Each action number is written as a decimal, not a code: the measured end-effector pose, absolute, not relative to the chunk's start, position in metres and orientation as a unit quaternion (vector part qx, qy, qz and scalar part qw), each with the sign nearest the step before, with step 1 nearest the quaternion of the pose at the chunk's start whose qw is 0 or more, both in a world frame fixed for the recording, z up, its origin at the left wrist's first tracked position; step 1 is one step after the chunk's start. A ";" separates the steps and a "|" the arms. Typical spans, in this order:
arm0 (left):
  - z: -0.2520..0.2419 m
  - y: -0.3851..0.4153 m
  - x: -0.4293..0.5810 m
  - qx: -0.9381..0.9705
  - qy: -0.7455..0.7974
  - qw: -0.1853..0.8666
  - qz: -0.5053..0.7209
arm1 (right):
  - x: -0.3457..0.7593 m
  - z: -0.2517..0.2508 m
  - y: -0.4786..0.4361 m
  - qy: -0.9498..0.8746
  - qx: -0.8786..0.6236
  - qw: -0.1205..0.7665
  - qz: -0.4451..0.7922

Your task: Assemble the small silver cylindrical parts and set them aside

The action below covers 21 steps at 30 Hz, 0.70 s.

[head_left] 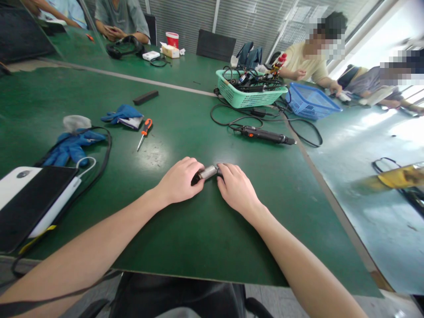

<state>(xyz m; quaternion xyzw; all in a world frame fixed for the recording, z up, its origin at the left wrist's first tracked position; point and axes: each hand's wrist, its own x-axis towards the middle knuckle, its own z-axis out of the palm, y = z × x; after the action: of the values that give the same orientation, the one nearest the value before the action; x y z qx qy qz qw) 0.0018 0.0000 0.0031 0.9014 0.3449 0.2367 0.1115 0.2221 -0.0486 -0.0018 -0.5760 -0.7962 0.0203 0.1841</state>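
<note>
Worktop (pixel 205 247): green, with a bare stretch between the hands and the near edge; a round part let slip could roll across it and drop off.
Green basket (pixel 245 98): heaped with cables and small parts, some trailing out; a tug on a trailing lead could pull the pile over the rim.
Black-and-white device (pixel 46 194): lies off to the left, a black cable (pixel 109 148) looping beside it; a left arm swung outward could snag that loop and drag things along.
Power driver (pixel 266 135): on its side beyond the right hand, among cable loops; lifted carelessly, it could catch on them.
Left hand (pixel 181 180): grasping the metal cylinder's left end, palm down; an uneven grip here could let the piece twist.
Right hand (pixel 236 186): fingers curled over the opposite, dark end; pulling harder than the left could part the ends abruptly and scatter anything loose inside.
Screwdriver (pixel 147 127): orange-handled, lying beyond the left hand; a careless sweep forward could knock it away.
Metal cylinder (pixel 208 172): between both hands, silvery middle exposed; its smooth-looking surface could slip. Whether it touches the worktop, I cannot tell.
</note>
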 end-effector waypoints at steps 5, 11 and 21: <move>0.001 0.002 0.001 0.894 0.359 0.102 0.248 | 0.227 -0.003 -0.046 -0.770 -0.613 0.175 0.002; -0.002 0.004 0.000 0.884 0.375 0.104 0.260 | 0.225 0.007 -0.051 -0.761 -0.631 0.150 0.012; -0.004 0.006 -0.002 0.888 0.376 0.115 0.238 | 0.214 0.010 -0.063 -0.840 -0.506 0.182 0.075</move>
<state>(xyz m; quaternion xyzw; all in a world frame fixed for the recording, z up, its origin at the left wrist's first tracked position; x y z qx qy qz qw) -0.0016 0.0058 -0.0042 0.8881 0.3757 0.2382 0.1154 0.2140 -0.0629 0.0105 -0.5056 -0.8399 0.0750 0.1824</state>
